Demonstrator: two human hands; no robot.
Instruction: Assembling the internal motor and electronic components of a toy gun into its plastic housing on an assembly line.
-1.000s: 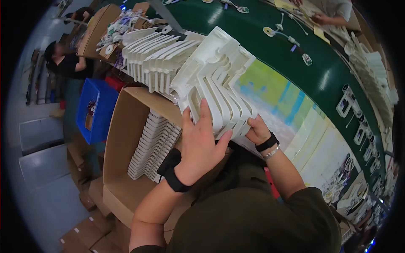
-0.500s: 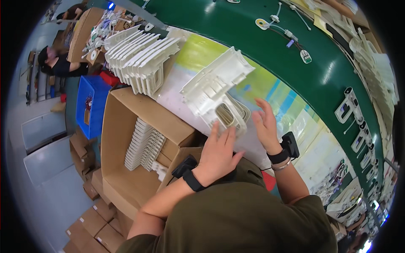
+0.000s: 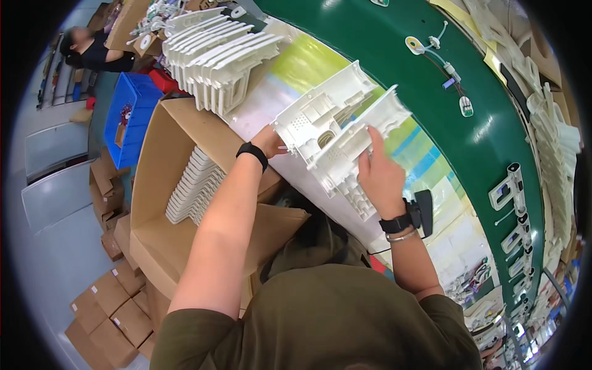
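Observation:
Two white plastic housings lie side by side over the covered worktop in front of me. My right hand [image 3: 383, 182] grips the right-hand housing [image 3: 351, 150] along its right edge, forefinger stretched along it and the other fingers partly hidden. The left-hand housing [image 3: 302, 120] overlaps it closely, with ribs, small holes and a looped opening. My left hand [image 3: 269, 143] is at the left edge of that housing, its thumb showing and most fingers hidden by the part. Whether it grips the housing or only touches it I cannot tell.
A row of white housings [image 3: 216, 58] stands at the far left. Below it, an open cardboard box [image 3: 166, 132] holds more stacked white parts [image 3: 192, 191]. A green conveyor [image 3: 493, 120] carries wired parts [image 3: 450, 71] and white housings [image 3: 512, 191]. A blue bin [image 3: 132, 111] and a person [image 3: 95, 49] are left.
My left hand has moved from the front of the housings to their left edge. My right hand has taken hold of one housing, and two now show side by side. The view has shifted slightly.

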